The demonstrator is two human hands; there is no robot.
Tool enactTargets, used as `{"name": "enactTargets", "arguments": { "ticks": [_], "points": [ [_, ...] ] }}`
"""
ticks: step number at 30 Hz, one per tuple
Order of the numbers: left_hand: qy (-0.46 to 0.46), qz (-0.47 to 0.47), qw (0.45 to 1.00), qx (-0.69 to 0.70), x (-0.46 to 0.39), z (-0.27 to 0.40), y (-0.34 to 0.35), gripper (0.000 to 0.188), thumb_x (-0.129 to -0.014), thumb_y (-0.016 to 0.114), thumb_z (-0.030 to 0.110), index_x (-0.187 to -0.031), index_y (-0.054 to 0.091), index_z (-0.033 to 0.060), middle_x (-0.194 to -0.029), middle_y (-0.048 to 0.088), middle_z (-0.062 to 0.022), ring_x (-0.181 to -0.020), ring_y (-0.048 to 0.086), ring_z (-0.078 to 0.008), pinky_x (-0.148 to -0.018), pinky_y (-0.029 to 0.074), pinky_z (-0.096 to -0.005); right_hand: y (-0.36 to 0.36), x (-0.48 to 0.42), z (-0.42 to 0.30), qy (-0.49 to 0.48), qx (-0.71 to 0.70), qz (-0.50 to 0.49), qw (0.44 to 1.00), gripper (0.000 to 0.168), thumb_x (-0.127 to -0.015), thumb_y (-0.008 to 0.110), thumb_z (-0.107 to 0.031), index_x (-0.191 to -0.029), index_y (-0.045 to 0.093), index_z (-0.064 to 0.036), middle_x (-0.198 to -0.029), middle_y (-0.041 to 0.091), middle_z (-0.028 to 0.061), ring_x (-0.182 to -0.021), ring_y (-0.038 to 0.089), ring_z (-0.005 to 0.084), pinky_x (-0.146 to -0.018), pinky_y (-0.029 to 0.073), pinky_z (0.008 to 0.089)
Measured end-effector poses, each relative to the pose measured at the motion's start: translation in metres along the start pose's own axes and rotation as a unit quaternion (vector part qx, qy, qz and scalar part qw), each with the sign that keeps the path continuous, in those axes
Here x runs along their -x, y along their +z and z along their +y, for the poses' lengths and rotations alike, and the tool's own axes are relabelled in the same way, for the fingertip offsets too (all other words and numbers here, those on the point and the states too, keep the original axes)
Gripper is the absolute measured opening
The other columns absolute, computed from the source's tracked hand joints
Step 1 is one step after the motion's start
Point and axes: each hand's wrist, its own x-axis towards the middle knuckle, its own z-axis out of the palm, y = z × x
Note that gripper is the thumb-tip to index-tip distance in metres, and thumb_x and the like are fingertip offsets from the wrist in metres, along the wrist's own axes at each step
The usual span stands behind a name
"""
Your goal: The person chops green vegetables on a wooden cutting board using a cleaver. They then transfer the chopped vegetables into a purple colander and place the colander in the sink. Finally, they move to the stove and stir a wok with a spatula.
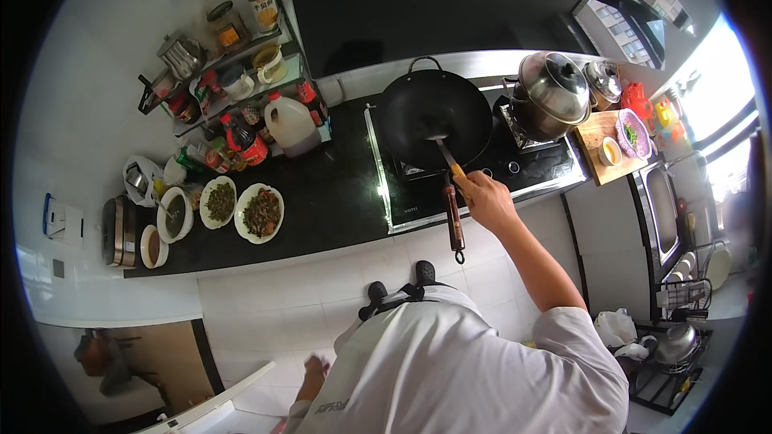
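Observation:
My right hand (484, 198) grips the yellowish handle of a metal wok spatula (444, 147). Its blade rests inside a black wok (410, 108), whose dark interior shows no food that I can make out. The wok stands on the left burner of a black gas hob (416, 211). Below my right hand, the wok's brown handle (453, 217) sticks out past the counter edge. My left hand (315, 366) hangs low beside my body, blurred and partly hidden by my shirt; whether it holds anything is unclear.
A lidded steel pot (546, 99) occupies the right burner. Beyond it, a wooden cutting board (597, 132) bears a purple basket (630, 132) and a small bowl (610, 152). Left on the counter are dishes of cooked food (260, 212), a soup bowl (175, 215) and bottles (244, 141). A sink (660, 211) is at right.

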Motion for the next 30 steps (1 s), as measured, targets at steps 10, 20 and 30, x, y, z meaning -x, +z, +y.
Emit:
{"name": "enactTargets", "arguments": {
  "ticks": [10, 20, 30],
  "points": [
    [0.224, -0.095, 0.856, -0.457, 0.056, -0.076, 0.019, 0.032, -0.080, 0.065, 0.042, -0.087, 0.066, 0.0107, -0.083, 0.067, -0.0136, -0.077, 0.066, -0.0302, -0.065, 0.052, -0.0432, -0.052, 0.013, 0.001, 0.046, -0.005, -0.020, 0.999, 0.040, -0.080, 0.067, 0.000, -0.118, 0.068, -0.014, -0.105, 0.064, 0.0077, -0.085, 0.067, 0.0296, -0.075, 0.055, 0.0386],
    [0.322, 0.045, 0.925, -0.196, 0.014, -0.029, 0.027, 0.023, -0.085, 0.061, 0.028, -0.079, 0.065, 0.0064, -0.078, 0.068, -0.0150, -0.060, 0.063, -0.0322, -0.054, 0.050, -0.0437, -0.006, -0.024, 0.033, 0.022, 0.035, 0.005, 0.999, 0.038, -0.081, 0.065, -0.002, -0.116, 0.069, -0.016, -0.105, 0.065, 0.0054, -0.084, 0.068, 0.0288, -0.073, 0.056, 0.0385],
    [0.227, -0.095, 0.874, -0.419, 0.075, -0.082, 0.009, 0.029, -0.090, 0.062, 0.036, -0.096, 0.063, 0.0077, -0.090, 0.072, -0.0104, -0.067, 0.067, -0.0227, -0.056, 0.053, -0.0393, -0.032, -0.017, -0.006, 0.087, -0.001, -0.018, 0.996, 0.035, -0.083, 0.067, -0.005, -0.117, 0.070, -0.014, -0.104, 0.066, 0.0076, -0.087, 0.068, 0.0294, -0.076, 0.054, 0.0381]
  ]
}}
